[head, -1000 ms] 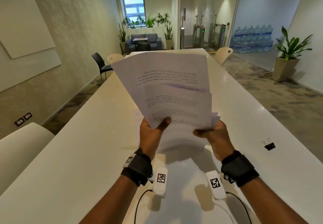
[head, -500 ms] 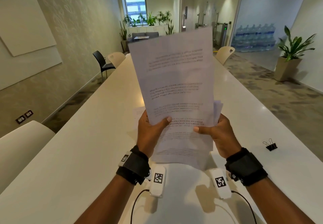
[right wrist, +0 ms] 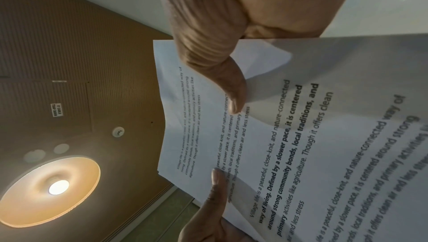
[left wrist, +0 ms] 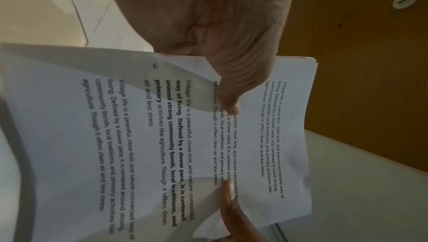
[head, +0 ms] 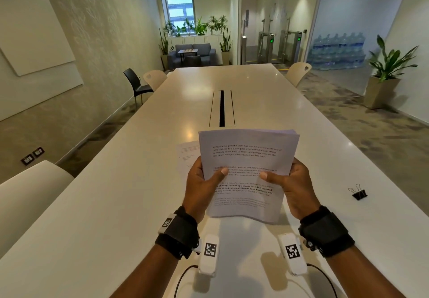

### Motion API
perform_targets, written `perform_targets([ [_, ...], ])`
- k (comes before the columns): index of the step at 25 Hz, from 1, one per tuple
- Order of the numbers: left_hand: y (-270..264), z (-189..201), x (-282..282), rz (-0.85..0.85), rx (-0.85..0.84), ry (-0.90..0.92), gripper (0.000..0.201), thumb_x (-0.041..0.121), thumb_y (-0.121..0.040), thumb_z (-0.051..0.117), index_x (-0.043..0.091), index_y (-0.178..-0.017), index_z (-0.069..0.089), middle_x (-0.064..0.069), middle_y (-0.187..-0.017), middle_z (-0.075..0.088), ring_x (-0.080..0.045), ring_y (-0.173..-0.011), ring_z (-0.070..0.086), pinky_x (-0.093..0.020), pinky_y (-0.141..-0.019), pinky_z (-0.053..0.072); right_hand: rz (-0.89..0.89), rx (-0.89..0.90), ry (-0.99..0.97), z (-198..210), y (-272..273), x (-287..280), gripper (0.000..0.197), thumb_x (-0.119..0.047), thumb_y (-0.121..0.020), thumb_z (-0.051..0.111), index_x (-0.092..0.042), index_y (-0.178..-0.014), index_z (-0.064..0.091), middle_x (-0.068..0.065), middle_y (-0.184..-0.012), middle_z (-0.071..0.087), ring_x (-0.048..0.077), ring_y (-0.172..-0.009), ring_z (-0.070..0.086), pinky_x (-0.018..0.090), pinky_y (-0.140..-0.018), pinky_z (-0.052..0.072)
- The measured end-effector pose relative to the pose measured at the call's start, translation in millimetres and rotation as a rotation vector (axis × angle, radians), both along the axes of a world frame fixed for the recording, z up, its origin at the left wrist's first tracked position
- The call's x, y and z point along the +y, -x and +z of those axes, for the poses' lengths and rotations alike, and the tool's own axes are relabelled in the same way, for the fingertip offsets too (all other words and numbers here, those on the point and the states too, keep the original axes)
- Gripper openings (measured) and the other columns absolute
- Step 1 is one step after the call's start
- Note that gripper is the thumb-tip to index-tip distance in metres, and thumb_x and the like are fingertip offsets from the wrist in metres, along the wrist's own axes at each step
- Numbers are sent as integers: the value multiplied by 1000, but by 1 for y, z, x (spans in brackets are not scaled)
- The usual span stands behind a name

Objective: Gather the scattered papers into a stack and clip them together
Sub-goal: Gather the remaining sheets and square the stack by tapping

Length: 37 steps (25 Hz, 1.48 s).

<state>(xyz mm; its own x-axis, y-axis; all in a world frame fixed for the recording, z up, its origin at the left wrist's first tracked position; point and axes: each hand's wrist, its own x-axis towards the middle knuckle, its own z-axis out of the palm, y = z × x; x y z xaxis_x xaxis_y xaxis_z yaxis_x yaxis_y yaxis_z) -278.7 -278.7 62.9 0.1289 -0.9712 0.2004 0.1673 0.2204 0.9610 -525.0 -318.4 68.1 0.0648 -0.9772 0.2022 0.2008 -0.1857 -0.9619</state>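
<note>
Holding a stack of papers (head: 247, 158) above the counter (head: 116, 204), left hand (head: 199, 191) and right hand (head: 294, 188) fingers gripping its sides, black clip (head: 358, 194) lying apart.

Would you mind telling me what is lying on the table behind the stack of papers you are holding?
One loose printed sheet lies on the table, showing past the left edge of the held stack. The stack covers the rest of it, so anything else behind there is hidden.
</note>
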Motion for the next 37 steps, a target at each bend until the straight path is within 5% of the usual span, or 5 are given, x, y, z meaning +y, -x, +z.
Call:
perform_targets([
  [8,3,-21,4,-11,-37,-83,43,14,-98,80,12,-139,65,-8,-131,79,-31,-116,79,-55,-99,66,12,10,-28,-8,-2,3,47,2,-82,86,-9,-125,70,9,-117,82,29,-102,79,33,-79,65],
  [19,-9,-40,17,-15,-45,-133,36,6,-97,79,10,-132,72,-5,-127,83,-28,-115,80,-40,-95,68,63,60,-122,-16,-16,7,45,3,-79,87,-7,-121,74,10,-112,83,34,-102,79,34,-77,67],
  [25,-65,-30,35,209,-11,-84,36,1,-98,76,5,-133,69,-10,-127,82,-30,-113,81,-41,-92,69,204,126,-138,3,-69,-20,43,-28,-93,80,-5,-128,68,7,-118,82,28,-105,80,33,-82,65],
  [29,-138,-27,61,410,-2,-82,38,0,-98,75,2,-135,67,-14,-128,80,-32,-113,80,-44,-91,69,188,443,-135,-13,-127,-62,66,-70,-84,76,-15,-119,68,4,-119,77,28,-112,72,35,-88,58],
  [37,-237,-35,124,769,-33,-127,44,5,-101,73,4,-143,58,-7,-124,75,-22,-107,75,-26,-75,65,307,1475,-23,-63,-237,-99,113,-89,-71,65,-16,-155,41,15,-159,44,39,-148,42,60,-117,37],
])
